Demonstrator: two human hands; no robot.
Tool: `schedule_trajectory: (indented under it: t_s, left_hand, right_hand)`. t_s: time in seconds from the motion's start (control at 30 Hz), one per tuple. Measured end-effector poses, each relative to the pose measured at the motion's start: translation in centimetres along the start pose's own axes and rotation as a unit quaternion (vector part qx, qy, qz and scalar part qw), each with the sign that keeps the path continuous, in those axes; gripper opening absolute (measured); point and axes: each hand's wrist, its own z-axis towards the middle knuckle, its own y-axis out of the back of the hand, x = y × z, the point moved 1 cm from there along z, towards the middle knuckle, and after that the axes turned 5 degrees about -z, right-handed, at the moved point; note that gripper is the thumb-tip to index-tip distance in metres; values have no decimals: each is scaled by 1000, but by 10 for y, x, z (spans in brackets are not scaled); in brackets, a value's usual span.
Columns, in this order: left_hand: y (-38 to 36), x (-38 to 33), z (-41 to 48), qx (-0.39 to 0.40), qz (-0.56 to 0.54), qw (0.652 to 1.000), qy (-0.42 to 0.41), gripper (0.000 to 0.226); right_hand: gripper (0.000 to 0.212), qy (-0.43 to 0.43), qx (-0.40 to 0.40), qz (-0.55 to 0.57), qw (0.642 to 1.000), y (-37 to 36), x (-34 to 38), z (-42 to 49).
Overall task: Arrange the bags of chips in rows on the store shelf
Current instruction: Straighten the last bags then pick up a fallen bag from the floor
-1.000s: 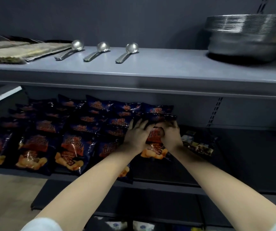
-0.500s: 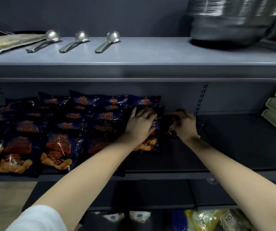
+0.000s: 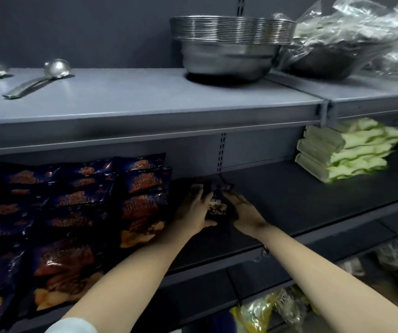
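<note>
We are seeing overhead light glinting off the steel bowls (image 3: 229, 51) at twelve o'clock, while the lower shelf (image 3: 301, 195) is sitting in dim shadow and blur is smearing the plastic wrap (image 3: 373, 32) at two o'clock.

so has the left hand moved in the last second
Yes. The left hand went right, off the blue chip bags, onto the dark packet beside them.

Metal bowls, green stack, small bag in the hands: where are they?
metal bowls (image 3: 226, 56): head view, lower bowl's side.
green stack (image 3: 351, 150): head view, its middle.
small bag (image 3: 217, 207): head view, its light patch.
</note>
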Motion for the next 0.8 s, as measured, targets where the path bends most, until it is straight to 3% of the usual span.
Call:
schedule_trajectory:
  t_s: [0.13,0.3,0.5,0.8]
  left_hand:
    - [-8,-5,8,-12,22,1000,8,83]
    - [-18,0,12,-50,46,998,-2,73]
    - [-17,-1,8,-29,103,994,15,64]
    - [51,-7,6,-166,5,986,-30,44]
  right_hand:
    - [71,-2,14,-19,1000,-11,-11,2]
    - [59,-14,-51,-19,998,-26,-14,3]
    - [63,-28,-80,-4,996,-28,-12,0]
    - [76,-9,-188,108,976,10,7,-1]
